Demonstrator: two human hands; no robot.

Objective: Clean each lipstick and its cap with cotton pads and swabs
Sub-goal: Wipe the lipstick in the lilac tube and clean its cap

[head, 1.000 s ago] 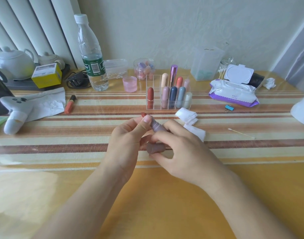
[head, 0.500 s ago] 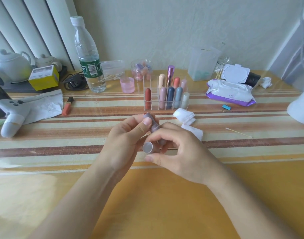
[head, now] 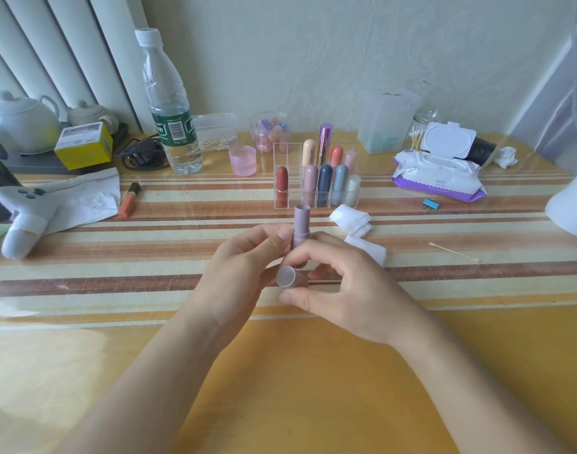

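A mauve lipstick tube (head: 301,224) stands upright above the middle of a striped, yellow-edged table (head: 313,371), pinched low on its body by the curled thumb and fingers of the person's left hand (head: 244,273). The tube's top is uncapped, and no colour shows above its rim from this angle. Just below it and toward the camera, the matching mauve cap (head: 288,276) lies on its side with its open mouth facing left and toward the lens, the inside pale. The right hand (head: 346,296) grips the cap, thumb under it and curled fingers over it; the index finger wraps across the foot of the tube, so the two hands meet there.

Just behind the right hand lie crumpled white cotton pads (head: 351,221), and farther right a single cotton swab (head: 454,252) lies apart on the stripes. Behind the tube stands a clear organiser (head: 293,178) with capped lipsticks upright in its compartments, among them red, mauve, navy and grey-blue. To its right sits a pack of wet wipes (head: 439,175) with its lid flipped open, a small blue clip (head: 431,204) in front of it. To the left stand a pink cup (head: 242,160) and a water bottle (head: 169,103), and an orange lip tube (head: 129,199) lies flat near some white paper.
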